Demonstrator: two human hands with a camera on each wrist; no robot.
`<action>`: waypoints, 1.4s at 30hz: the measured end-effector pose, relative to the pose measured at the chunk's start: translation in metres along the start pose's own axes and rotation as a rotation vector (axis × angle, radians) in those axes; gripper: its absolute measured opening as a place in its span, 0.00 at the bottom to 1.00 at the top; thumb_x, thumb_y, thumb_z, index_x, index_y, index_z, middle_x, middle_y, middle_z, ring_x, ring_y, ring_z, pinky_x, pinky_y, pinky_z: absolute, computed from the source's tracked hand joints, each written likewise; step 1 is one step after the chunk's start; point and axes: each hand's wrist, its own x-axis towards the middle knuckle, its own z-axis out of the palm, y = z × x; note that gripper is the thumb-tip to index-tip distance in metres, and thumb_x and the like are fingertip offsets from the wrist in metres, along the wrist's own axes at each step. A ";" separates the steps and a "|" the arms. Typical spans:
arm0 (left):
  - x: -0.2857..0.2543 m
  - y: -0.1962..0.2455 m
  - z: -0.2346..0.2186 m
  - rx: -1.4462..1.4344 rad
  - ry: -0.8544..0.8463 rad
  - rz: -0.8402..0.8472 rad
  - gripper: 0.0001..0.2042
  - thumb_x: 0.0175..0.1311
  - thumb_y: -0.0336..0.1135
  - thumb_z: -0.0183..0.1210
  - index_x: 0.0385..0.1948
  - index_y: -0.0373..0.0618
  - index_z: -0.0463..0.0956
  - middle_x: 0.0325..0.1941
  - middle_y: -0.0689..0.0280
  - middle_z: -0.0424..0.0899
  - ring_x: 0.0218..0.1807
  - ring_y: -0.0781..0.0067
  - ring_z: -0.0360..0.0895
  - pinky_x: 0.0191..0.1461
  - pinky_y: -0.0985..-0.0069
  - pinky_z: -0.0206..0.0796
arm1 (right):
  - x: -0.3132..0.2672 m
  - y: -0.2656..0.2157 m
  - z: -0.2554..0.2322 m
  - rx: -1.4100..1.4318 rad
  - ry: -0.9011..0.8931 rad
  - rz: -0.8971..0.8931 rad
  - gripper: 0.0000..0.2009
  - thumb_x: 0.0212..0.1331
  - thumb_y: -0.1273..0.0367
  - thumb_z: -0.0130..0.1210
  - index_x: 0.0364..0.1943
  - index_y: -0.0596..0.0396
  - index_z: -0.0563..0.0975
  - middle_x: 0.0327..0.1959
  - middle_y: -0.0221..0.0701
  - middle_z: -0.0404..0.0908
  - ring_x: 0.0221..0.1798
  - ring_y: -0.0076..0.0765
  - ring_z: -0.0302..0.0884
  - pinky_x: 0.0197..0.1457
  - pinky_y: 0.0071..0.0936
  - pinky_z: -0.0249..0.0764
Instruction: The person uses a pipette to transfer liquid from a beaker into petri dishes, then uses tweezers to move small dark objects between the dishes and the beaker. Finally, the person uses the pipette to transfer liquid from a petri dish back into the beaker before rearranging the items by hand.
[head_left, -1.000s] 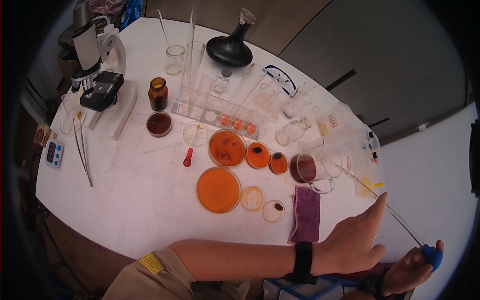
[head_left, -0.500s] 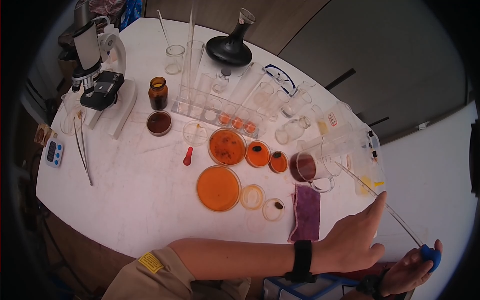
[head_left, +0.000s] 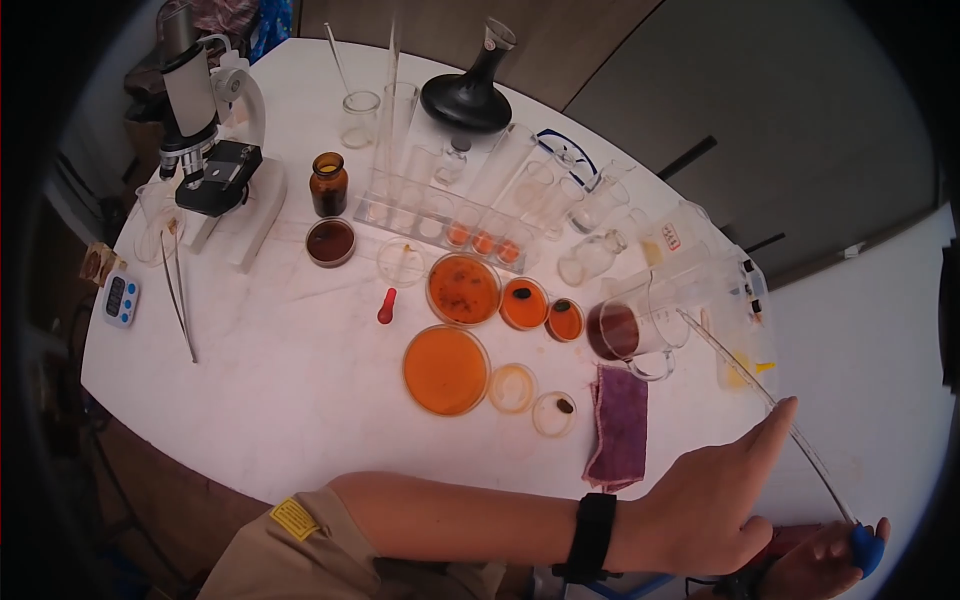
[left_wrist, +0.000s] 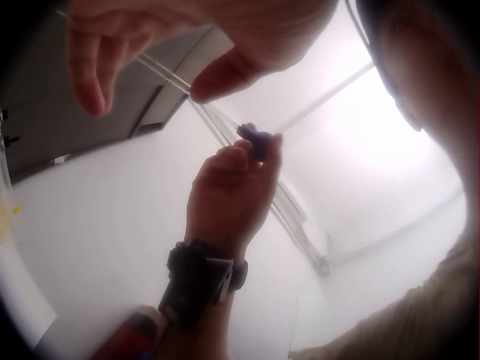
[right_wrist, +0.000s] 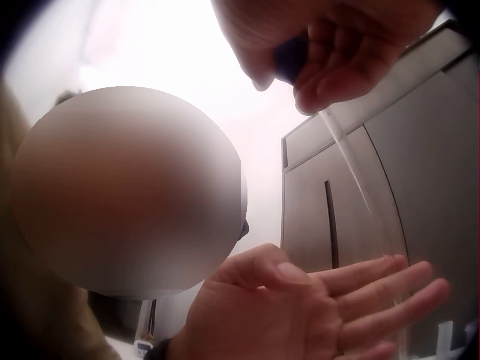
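My right hand (head_left: 815, 568) grips the blue rubber bulb (head_left: 867, 550) of a long glass pipette (head_left: 822, 468) at the lower right. The pipette slants up and left, and its tip overlaps a clear glass jug with a handle (head_left: 660, 335) in the head view. My left hand (head_left: 700, 500) reaches across beside the tube, index finger pointing along it. In the right wrist view the left hand (right_wrist: 300, 307) shows its palm with fingers spread straight, holding nothing. The left wrist view shows the right hand (left_wrist: 229, 187) with the bulb between thumb and fingers.
Orange-filled petri dishes (head_left: 446, 370) and a folded purple cloth (head_left: 617, 425) lie mid-table. Behind them stand a test tube rack (head_left: 400, 220), a brown bottle (head_left: 328, 185) and a black flask (head_left: 465, 103). A microscope (head_left: 225, 178), tweezers (head_left: 180, 310) and a timer (head_left: 121, 298) are at left.
Both hands have shifted a little right and down in the head view, and the pipette with its blue bulb has moved with the right hand. The head view itself has turned slightly.
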 end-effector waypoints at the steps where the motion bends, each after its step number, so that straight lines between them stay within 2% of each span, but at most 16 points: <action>1: -0.005 0.004 0.000 0.017 0.026 0.039 0.45 0.50 0.30 0.55 0.70 0.22 0.40 0.66 0.28 0.61 0.57 0.34 0.74 0.59 0.57 0.69 | -0.001 -0.003 -0.007 0.077 -0.010 0.028 0.30 0.69 0.50 0.52 0.61 0.62 0.65 0.29 0.38 0.81 0.27 0.32 0.77 0.26 0.23 0.70; 5: -0.034 0.025 -0.011 0.091 -0.044 -0.075 0.43 0.47 0.30 0.54 0.69 0.22 0.47 0.59 0.31 0.70 0.49 0.40 0.78 0.50 0.58 0.73 | -0.003 -0.003 -0.006 0.175 -0.019 0.057 0.30 0.68 0.50 0.52 0.62 0.62 0.64 0.29 0.39 0.81 0.28 0.34 0.78 0.28 0.24 0.72; 8: -0.057 0.026 -0.012 0.156 0.064 -0.023 0.40 0.47 0.29 0.52 0.68 0.22 0.50 0.53 0.33 0.74 0.43 0.39 0.78 0.44 0.57 0.73 | -0.008 0.003 -0.002 0.271 0.004 0.121 0.33 0.66 0.48 0.55 0.60 0.64 0.65 0.28 0.39 0.81 0.27 0.33 0.77 0.28 0.24 0.73; 10: -0.069 0.031 -0.018 0.229 0.084 -0.027 0.42 0.48 0.30 0.53 0.69 0.22 0.48 0.57 0.32 0.73 0.47 0.38 0.78 0.46 0.58 0.74 | -0.012 0.008 0.000 0.125 0.089 0.218 0.34 0.67 0.55 0.55 0.67 0.65 0.59 0.31 0.31 0.71 0.27 0.18 0.66 0.25 0.11 0.61; 11: -0.074 0.033 -0.023 0.236 0.090 -0.027 0.42 0.48 0.30 0.53 0.69 0.22 0.48 0.57 0.32 0.73 0.47 0.38 0.78 0.46 0.58 0.74 | -0.008 0.012 -0.002 0.249 -0.053 0.269 0.34 0.66 0.56 0.57 0.66 0.65 0.59 0.37 0.35 0.73 0.30 0.20 0.70 0.25 0.11 0.65; 13: -0.085 0.038 -0.033 0.058 0.003 -0.284 0.45 0.52 0.27 0.53 0.73 0.31 0.36 0.68 0.36 0.64 0.65 0.47 0.73 0.57 0.64 0.72 | -0.015 0.019 0.005 0.240 -0.052 0.282 0.33 0.66 0.56 0.57 0.65 0.65 0.60 0.37 0.35 0.74 0.30 0.20 0.71 0.24 0.11 0.65; 14: -0.091 0.037 -0.034 0.062 0.010 -0.284 0.45 0.52 0.27 0.53 0.73 0.31 0.36 0.68 0.36 0.64 0.65 0.47 0.73 0.57 0.64 0.72 | -0.018 0.020 0.022 0.221 -0.044 0.295 0.33 0.65 0.56 0.58 0.65 0.65 0.61 0.38 0.35 0.75 0.31 0.20 0.72 0.23 0.11 0.65; 16: -0.103 0.030 -0.039 0.255 0.189 -0.062 0.42 0.49 0.30 0.53 0.70 0.23 0.47 0.59 0.32 0.72 0.52 0.40 0.78 0.51 0.60 0.74 | -0.022 0.023 0.049 0.211 0.029 0.295 0.33 0.65 0.54 0.58 0.64 0.65 0.61 0.37 0.35 0.75 0.30 0.19 0.70 0.22 0.11 0.64; 17: -0.108 0.028 -0.047 0.274 0.158 -0.100 0.43 0.50 0.29 0.55 0.71 0.25 0.44 0.64 0.31 0.67 0.60 0.41 0.76 0.57 0.61 0.73 | -0.023 0.027 0.052 0.309 -0.110 0.330 0.33 0.66 0.54 0.58 0.63 0.66 0.62 0.36 0.34 0.76 0.29 0.18 0.69 0.21 0.11 0.63; 18: -0.110 0.032 -0.053 0.276 0.166 -0.098 0.43 0.50 0.29 0.55 0.71 0.25 0.44 0.64 0.31 0.67 0.60 0.41 0.76 0.57 0.61 0.73 | -0.022 0.030 0.056 0.407 -0.251 0.363 0.33 0.66 0.53 0.57 0.62 0.67 0.63 0.34 0.33 0.76 0.27 0.18 0.68 0.21 0.11 0.63; 20: -0.114 0.038 -0.062 0.168 0.155 -0.297 0.44 0.52 0.31 0.54 0.71 0.25 0.40 0.61 0.30 0.69 0.51 0.37 0.77 0.54 0.58 0.71 | -0.020 0.021 0.095 0.328 -0.192 0.347 0.32 0.67 0.53 0.56 0.60 0.68 0.64 0.30 0.31 0.74 0.24 0.17 0.65 0.19 0.10 0.62; 21: -0.115 0.039 -0.066 0.167 0.161 -0.295 0.44 0.52 0.31 0.54 0.71 0.25 0.40 0.61 0.30 0.69 0.51 0.37 0.77 0.54 0.58 0.71 | -0.019 0.017 0.108 0.257 -0.143 0.365 0.32 0.64 0.50 0.59 0.58 0.65 0.64 0.25 0.29 0.73 0.21 0.17 0.65 0.18 0.11 0.63; 23: -0.117 0.039 -0.072 0.134 0.145 -0.363 0.45 0.54 0.27 0.52 0.75 0.34 0.35 0.73 0.45 0.61 0.67 0.50 0.72 0.58 0.64 0.71 | -0.016 0.018 0.118 0.192 -0.084 0.380 0.33 0.62 0.49 0.61 0.55 0.64 0.65 0.20 0.29 0.72 0.17 0.17 0.67 0.16 0.11 0.64; 29: -0.118 0.037 -0.078 0.085 0.220 -0.309 0.45 0.54 0.27 0.52 0.74 0.32 0.35 0.76 0.46 0.56 0.67 0.54 0.73 0.57 0.66 0.71 | -0.004 0.019 0.134 0.174 -0.147 0.365 0.31 0.64 0.51 0.60 0.54 0.67 0.66 0.20 0.30 0.72 0.15 0.17 0.66 0.15 0.12 0.64; 36: -0.119 0.043 -0.087 0.057 0.237 -0.322 0.44 0.55 0.28 0.52 0.74 0.32 0.36 0.75 0.45 0.58 0.66 0.54 0.74 0.55 0.68 0.72 | 0.005 0.019 0.154 0.137 -0.218 0.338 0.28 0.68 0.54 0.56 0.54 0.68 0.67 0.20 0.31 0.72 0.15 0.17 0.65 0.16 0.12 0.63; 42: -0.109 0.046 -0.089 0.034 0.201 -0.396 0.44 0.56 0.28 0.53 0.74 0.31 0.35 0.74 0.43 0.59 0.66 0.54 0.74 0.52 0.71 0.72 | 0.010 0.021 0.168 0.055 -0.118 0.318 0.24 0.70 0.57 0.53 0.53 0.70 0.68 0.19 0.29 0.71 0.14 0.17 0.64 0.16 0.12 0.62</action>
